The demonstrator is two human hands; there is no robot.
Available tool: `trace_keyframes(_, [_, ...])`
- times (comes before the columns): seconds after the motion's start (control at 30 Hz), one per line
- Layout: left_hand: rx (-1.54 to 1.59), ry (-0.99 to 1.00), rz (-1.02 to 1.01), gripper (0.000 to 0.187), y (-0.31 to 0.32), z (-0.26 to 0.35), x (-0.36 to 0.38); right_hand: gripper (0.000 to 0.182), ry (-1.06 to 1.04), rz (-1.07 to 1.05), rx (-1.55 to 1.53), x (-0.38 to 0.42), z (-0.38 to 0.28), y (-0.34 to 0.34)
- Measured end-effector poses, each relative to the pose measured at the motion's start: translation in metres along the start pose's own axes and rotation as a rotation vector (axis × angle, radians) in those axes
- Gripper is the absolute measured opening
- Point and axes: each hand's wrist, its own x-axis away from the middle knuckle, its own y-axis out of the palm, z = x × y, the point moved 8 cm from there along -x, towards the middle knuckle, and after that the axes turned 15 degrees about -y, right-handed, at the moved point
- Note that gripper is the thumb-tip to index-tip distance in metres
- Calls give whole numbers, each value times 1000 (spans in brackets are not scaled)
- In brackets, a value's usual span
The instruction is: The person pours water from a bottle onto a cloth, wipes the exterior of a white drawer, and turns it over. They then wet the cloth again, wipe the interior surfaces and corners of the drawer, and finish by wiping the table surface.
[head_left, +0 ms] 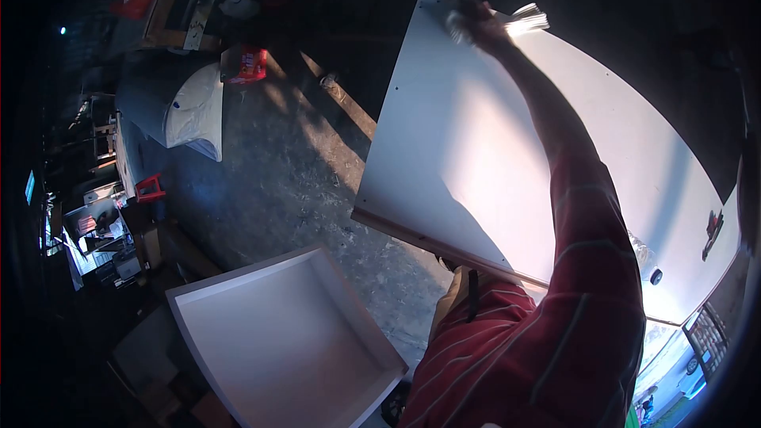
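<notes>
Cloth (527, 21) in R hand (485, 27), atop pnl (432, 103).

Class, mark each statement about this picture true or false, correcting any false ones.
1. The right hand holds a pale, blurred bundle. True.
2. That hand is over the shallow box. False: it is at the far end of the white panel.
3. The sleeve is plain blue. False: it is red with pale stripes.
4. A red stool stands apart from the panel. True.
</notes>
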Motion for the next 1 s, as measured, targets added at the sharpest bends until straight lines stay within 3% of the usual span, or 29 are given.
trace_keyframes(0.03, [2, 13, 9, 84, -1, 2, 0, 33, 443, -197, -6, 4, 61, -38])
trace_keyframes(0.07, [6, 25, 20, 84, -4, 5, 0, 27, 667, -91, -81, 41, 131, -26])
trace_keyframes(0.13, [-2, 55, 41, 84, -11, 12, 1, 20, 657, 72, -5, 9, 102, -117])
trace_keyframes(0.17, [-15, 82, 55, 84, -16, 18, 2, 19, 459, -36, 216, -12, 76, -133])
trace_keyframes(0.23, [-18, 106, 76, 84, -22, 22, 5, 27, 240, 273, 73, -25, 9, -138])
trace_keyframes(0.27, [-48, 130, 93, 84, -28, 27, 8, 35, 577, 160, -487, -24, -33, -128])
trace_keyframes(0.3, [15, 117, 87, 84, -21, 15, 3, 40, 516, 167, -769, -30, -93, -127])
trace_keyframes(0.33, [79, 104, 83, 84, -15, 3, -1, 40, 519, 43, -906, -29, -148, -110])
trace_keyframes(0.4, [151, 79, 69, 85, -11, -3, -6, 42, -10, 111, -927, -28, -255, -108])
trace_keyframes(0.43, [143, 64, 60, 85, -12, 3, -6, 40, -139, 35, -907, -23, -302, -95])
trace_keyframes(0.5, [118, 27, 44, 85, -14, 19, -5, 37, -475, -126, -557, -9, -360, -77])
trace_keyframes(0.53, [109, 14, 38, 85, -16, 23, -3, 37, -467, -121, -559, -6, -361, -62])
trace_keyframes(0.6, [103, -4, 27, 85, -19, 30, -1, 38, -207, -37, -1274, -9, -333, -18])
trace_keyframes(0.67, [108, -18, 22, 86, -22, 33, 1, 37, -145, -3, -1091, -27, -282, -6])
trace_keyframes(0.7, [109, -21, 20, 86, -23, 35, 1, 36, -214, -17, -556, -43, -242, -23])
trace_keyframes(0.8, [127, -22, 18, 86, -29, 38, 11, 35, -190, 8, -336, -66, -107, 5])
trace_keyframes(0.87, [147, -23, 12, 87, -32, 36, 19, 37, 100, -238, 8, -49, 10, 32])
trace_keyframes(0.9, [211, -57, -18, 86, -30, 28, 18, 41, 347, -498, 149, -41, 55, 3])
trace_keyframes(0.97, [338, -129, -71, 86, -24, 13, 17, 42, 619, 85, -551, -6, 126, -9])
trace_keyframes(1.0, [322, -112, -54, 86, -28, 21, 11, 42, 618, 77, -554, -10, 105, -23])
